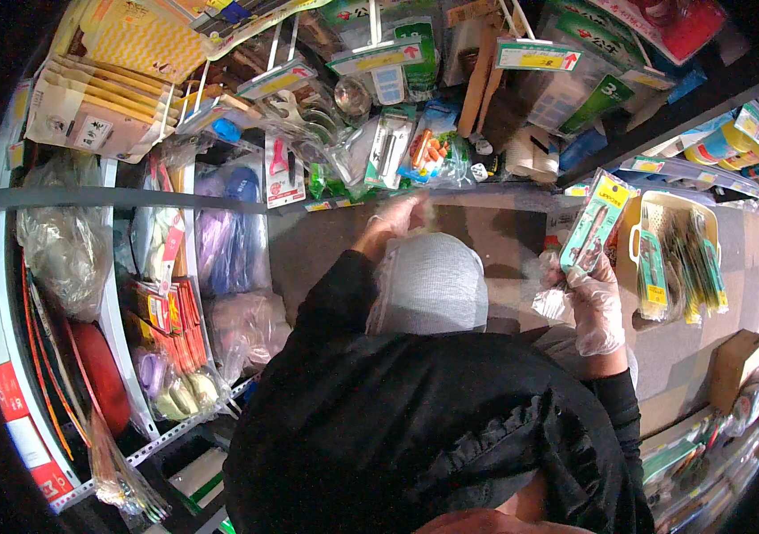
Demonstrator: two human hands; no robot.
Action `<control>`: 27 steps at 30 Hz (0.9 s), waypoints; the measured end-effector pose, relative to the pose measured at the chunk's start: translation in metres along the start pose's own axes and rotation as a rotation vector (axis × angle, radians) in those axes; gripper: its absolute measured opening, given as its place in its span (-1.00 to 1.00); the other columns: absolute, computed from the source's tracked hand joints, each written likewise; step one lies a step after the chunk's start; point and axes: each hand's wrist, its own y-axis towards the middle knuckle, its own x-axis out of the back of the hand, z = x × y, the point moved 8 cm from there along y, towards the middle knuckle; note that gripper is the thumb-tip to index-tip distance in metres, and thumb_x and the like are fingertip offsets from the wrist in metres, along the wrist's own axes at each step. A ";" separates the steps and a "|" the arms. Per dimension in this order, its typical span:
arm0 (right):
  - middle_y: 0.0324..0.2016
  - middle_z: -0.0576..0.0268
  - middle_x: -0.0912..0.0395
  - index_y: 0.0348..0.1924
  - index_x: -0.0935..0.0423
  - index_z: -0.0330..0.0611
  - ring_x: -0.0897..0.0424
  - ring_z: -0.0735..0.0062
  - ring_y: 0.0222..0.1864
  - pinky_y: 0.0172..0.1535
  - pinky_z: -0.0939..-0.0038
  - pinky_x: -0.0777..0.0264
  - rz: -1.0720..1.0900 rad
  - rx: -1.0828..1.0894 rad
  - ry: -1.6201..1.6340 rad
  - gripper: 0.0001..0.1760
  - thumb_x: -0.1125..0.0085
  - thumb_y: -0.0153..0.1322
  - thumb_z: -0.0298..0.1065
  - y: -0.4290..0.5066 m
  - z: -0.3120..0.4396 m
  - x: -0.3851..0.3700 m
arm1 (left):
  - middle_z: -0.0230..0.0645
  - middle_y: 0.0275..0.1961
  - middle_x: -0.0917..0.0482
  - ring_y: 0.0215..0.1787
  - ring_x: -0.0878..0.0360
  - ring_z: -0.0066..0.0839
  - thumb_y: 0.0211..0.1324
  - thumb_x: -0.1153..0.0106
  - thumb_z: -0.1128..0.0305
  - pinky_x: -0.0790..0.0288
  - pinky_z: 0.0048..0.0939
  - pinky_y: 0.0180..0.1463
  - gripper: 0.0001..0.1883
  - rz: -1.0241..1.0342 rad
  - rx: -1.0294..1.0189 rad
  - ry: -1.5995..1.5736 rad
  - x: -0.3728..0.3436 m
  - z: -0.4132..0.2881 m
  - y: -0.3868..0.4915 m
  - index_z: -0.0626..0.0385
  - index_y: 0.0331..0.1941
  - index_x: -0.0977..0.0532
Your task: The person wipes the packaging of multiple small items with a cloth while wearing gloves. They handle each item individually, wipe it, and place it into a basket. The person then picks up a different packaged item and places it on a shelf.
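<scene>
My right hand (596, 304), in a clear plastic glove, grips the lower end of a teal and yellow carded package (594, 223) with a slim utensil-like item inside. Crumpled clear plastic (550, 287) lies just left of it. My left hand (401, 217), gloved too, reaches to the lower edge of the hanging goods above my knee; its fingertips are partly hidden, and whether it holds anything cannot be told. Nearest to it hang a carded tool pack (389, 147) and an orange-handled item in packaging (427, 155). To the right, a cream plastic basket (676, 200) holds several similar teal packs (653, 267).
Hooks with price tags (538, 59) and packaged goods hang along the top. A dark shelf bar (132, 199) crosses the left side, with bagged goods (62, 247) around it. A cardboard box (738, 367) stands on the tiled floor at right, beside another shelf.
</scene>
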 end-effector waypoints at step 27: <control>-0.11 0.09 -0.75 0.32 -0.53 -0.25 -0.73 0.27 -0.14 0.06 0.26 -0.62 0.026 -0.007 -0.022 -0.42 -0.36 0.42 -0.53 0.006 -0.003 0.003 | -0.14 0.03 -0.79 0.03 -0.77 -0.27 0.46 -0.24 -0.07 -0.67 -0.24 -0.08 -0.55 0.233 0.079 -0.652 -0.028 -0.026 0.032 0.11 0.03 -0.55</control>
